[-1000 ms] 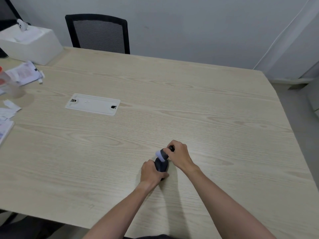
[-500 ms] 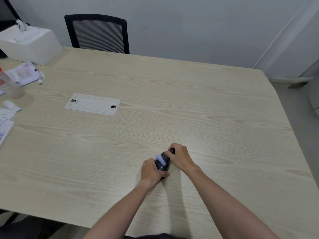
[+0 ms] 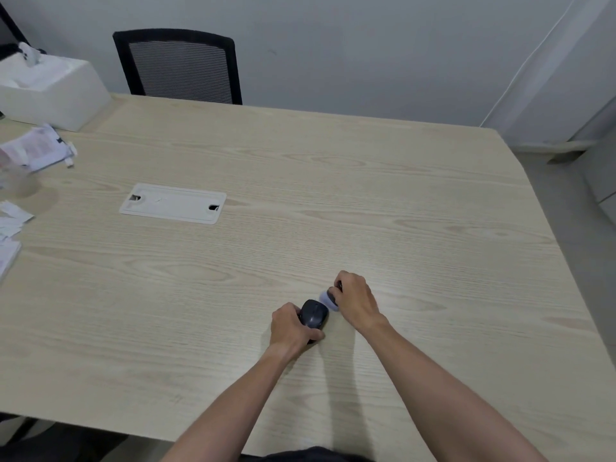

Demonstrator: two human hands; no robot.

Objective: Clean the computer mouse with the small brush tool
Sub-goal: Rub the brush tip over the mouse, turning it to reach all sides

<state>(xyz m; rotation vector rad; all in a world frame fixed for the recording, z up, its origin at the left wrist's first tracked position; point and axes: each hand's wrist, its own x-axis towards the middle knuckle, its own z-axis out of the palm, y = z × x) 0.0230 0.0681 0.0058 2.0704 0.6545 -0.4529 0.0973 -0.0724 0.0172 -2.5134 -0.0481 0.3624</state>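
A dark grey computer mouse [image 3: 313, 314] rests on the light wood table [image 3: 333, 201], near the front edge. My left hand [image 3: 291, 328] grips it from the left and rear. The small brush tool [image 3: 328, 299], black with a pale bluish-white bristle head, sits in my right hand [image 3: 355, 301], which is closed around it. Its bristles are just right of the mouse's front end, close beside it or touching its edge. Much of the brush handle is hidden by my fingers.
A white cable-port cover [image 3: 173, 203] is set into the table at the middle left. A white tissue box [image 3: 50, 91], crumpled papers [image 3: 36, 150] and paper slips [image 3: 10, 221] lie at the far left. A black mesh chair [image 3: 180, 66] stands behind the table.
The brush, earlier lying over the top of the mouse, has slid off to the right front side. More of the mouse's top now shows. My left hand keeps its grip.
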